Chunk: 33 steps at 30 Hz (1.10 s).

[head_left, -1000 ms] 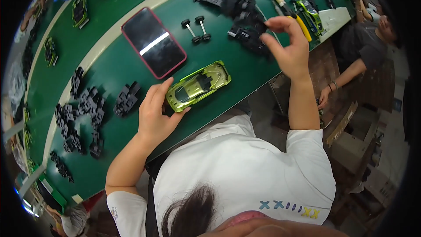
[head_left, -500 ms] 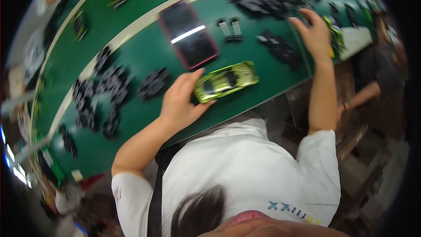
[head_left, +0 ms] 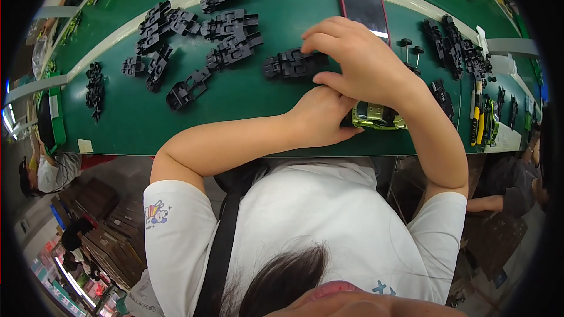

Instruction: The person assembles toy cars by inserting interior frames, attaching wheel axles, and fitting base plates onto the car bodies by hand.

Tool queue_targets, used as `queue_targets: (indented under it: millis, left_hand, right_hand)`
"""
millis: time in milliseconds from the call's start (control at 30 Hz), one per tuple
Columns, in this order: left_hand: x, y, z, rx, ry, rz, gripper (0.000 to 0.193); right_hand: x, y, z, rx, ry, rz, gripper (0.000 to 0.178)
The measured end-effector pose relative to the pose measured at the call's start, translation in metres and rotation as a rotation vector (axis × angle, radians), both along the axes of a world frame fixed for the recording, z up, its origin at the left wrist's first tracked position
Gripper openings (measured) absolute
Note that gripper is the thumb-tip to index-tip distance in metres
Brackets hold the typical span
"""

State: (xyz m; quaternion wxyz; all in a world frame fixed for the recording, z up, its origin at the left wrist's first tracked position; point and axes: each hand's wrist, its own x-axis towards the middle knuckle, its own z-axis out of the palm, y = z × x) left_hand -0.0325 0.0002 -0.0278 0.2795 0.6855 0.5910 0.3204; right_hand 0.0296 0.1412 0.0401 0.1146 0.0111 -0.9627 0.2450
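Right hand crossed to black chassis, fingers apart — left hand half-hidden, grip on green car unclear.

On the tabletop, the toy car lies near; a phone rests far beyond it. One chassis sits far-left of the car, more chassis parts farther left, wheel axles right of the phone.

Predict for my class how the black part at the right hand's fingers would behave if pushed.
The black part looks like moulded plastic, so probably stiff. Its recessed, gappy body suggests light weight. Lying low on the green table, it would likely slide rather than roll.
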Motion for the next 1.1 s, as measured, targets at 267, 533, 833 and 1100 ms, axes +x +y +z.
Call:
queue_targets:
  millis: [267,533,833,1100]
  left_hand:
    - [0.0,0.002,-0.001,0.105,-0.098,-0.036,0.058]
    - [-0.004,0.003,0.009,-0.003,-0.127,0.039,0.085]
    - [0.002,0.011,0.009,0.028,-0.131,0.083,0.103]
    - [0.002,0.011,0.007,0.038,-0.122,0.078,0.103]
  right_hand:
    - [-0.001,0.001,0.01,-0.1,-0.001,-0.076,0.047]
    - [0.131,0.025,0.036,-0.174,0.121,-0.336,0.042]
    - [0.161,0.0,-0.001,-0.107,-0.008,-0.344,0.04]
    - [0.155,-0.001,-0.007,-0.057,-0.006,-0.325,0.043]
